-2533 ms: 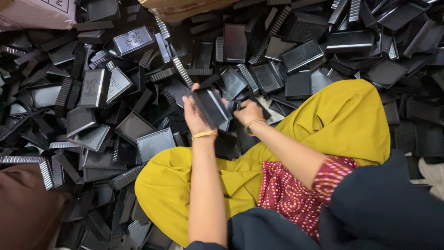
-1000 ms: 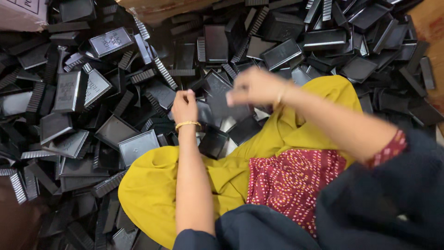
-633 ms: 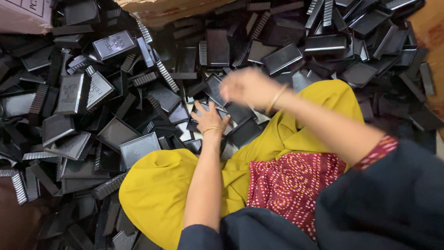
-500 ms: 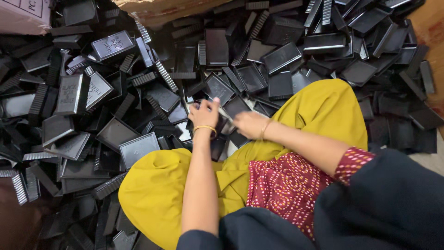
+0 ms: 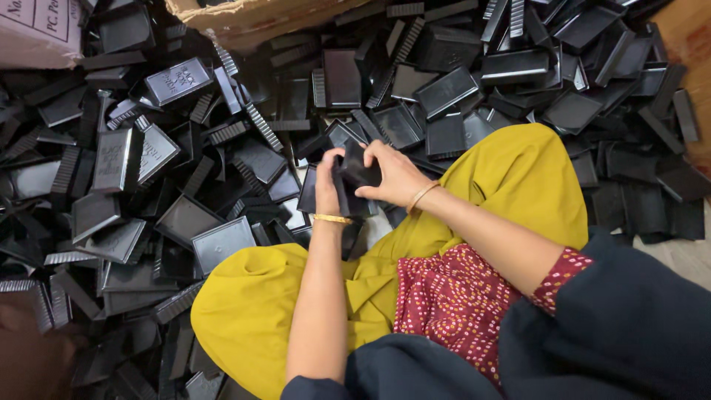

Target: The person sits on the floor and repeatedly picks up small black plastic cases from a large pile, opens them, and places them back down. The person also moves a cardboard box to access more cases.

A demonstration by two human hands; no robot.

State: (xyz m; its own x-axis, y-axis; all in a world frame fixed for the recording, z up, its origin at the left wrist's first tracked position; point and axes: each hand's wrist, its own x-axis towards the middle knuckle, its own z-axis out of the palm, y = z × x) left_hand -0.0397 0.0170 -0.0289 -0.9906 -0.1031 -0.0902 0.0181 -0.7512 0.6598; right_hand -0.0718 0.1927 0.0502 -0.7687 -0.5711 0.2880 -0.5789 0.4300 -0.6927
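Note:
Both my hands meet over my lap, above my yellow-clad knees [image 5: 244,304]. My left hand [image 5: 328,187] grips a flat black plastic tray piece [image 5: 320,194] from the left side. My right hand [image 5: 392,174] holds a second black plastic piece [image 5: 358,166] pressed against the first. The two parts touch between my fingers. How they fit together is hidden by my fingers. Gold bangles sit on both wrists.
A deep heap of black plastic trays and ribbed strips [image 5: 185,178] covers the floor ahead and to the left and right. A cardboard box [image 5: 252,18] stands at the top, another carton [image 5: 37,33] at top left. Bare floor [image 5: 685,252] shows at the right.
My right hand swung out over the pile and came back with a black piece. My left hand picked up a tray piece from the heap. Both hands now hold the parts together.

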